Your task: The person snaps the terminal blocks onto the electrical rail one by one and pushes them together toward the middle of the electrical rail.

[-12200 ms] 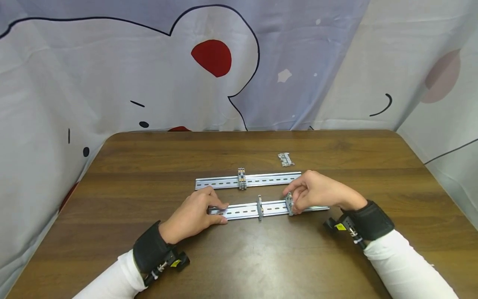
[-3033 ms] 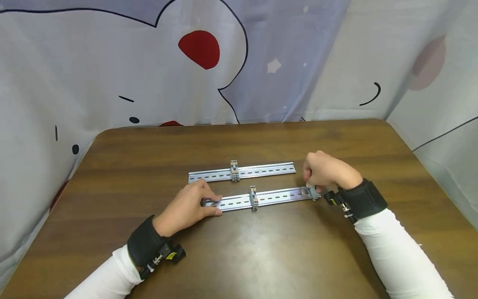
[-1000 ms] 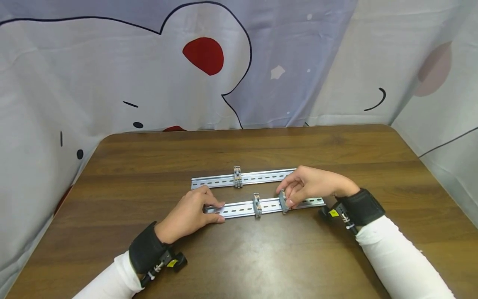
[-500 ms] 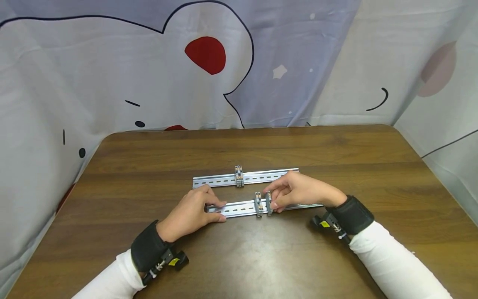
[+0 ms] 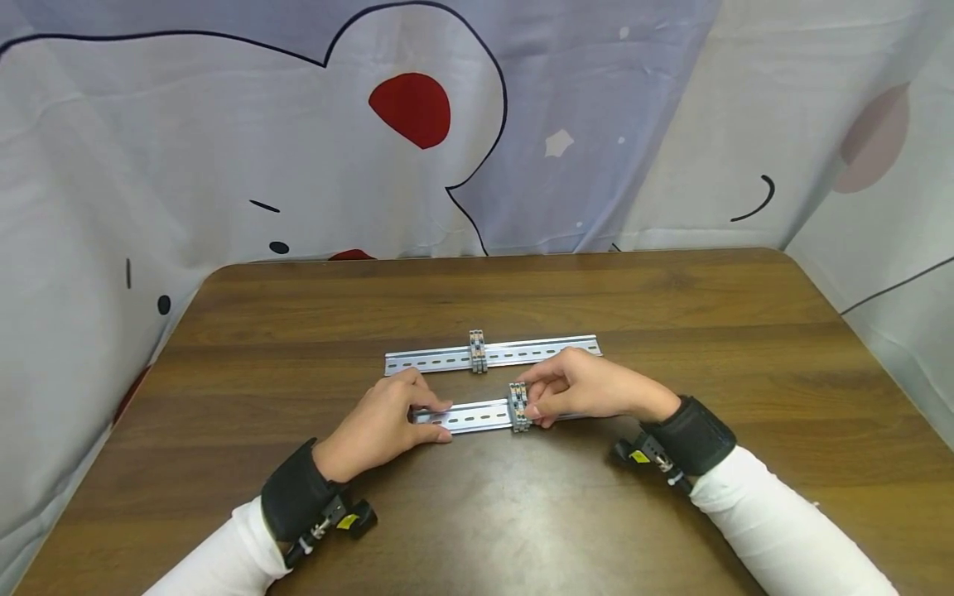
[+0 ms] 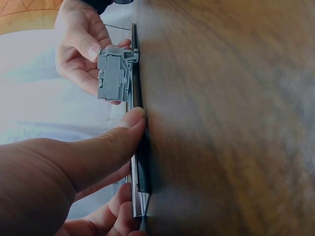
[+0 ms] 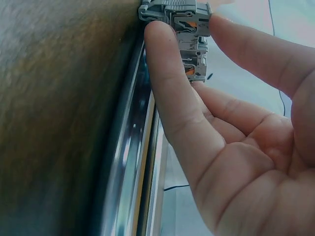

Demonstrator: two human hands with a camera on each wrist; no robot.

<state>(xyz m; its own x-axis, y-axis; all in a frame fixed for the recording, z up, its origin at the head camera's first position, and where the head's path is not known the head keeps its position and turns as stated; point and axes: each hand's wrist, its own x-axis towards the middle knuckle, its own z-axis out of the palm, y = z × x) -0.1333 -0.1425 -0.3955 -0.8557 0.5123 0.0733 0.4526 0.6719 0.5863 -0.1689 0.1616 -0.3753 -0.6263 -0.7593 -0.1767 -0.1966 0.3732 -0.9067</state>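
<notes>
In the head view, my left hand (image 5: 376, 428) grips the left end of the nearer slotted metal DIN rail (image 5: 479, 416) between thumb and fingers. Grey terminal blocks (image 5: 517, 406) with orange spots stand side by side across this rail, near its middle. My right hand (image 5: 589, 387) pinches the rightmost terminal block from its right side and hides part of the rail. The left wrist view has the flat grey side of a terminal block (image 6: 113, 73) upright on the rail. In the right wrist view, fingers and thumb touch a terminal block (image 7: 189, 29).
Behind lies a second DIN rail (image 5: 432, 361), roughly parallel, with a small group of terminal blocks (image 5: 477, 352) mounted near its middle. Both rails rest on the brown wooden table (image 5: 298, 331). A printed cloth (image 5: 224, 149) hangs behind the table.
The right hand has slid a terminal block left along the nearer rail, from the rail's right part up against the others. A loose block at the back, seen 12.2 s ago, is gone from there.
</notes>
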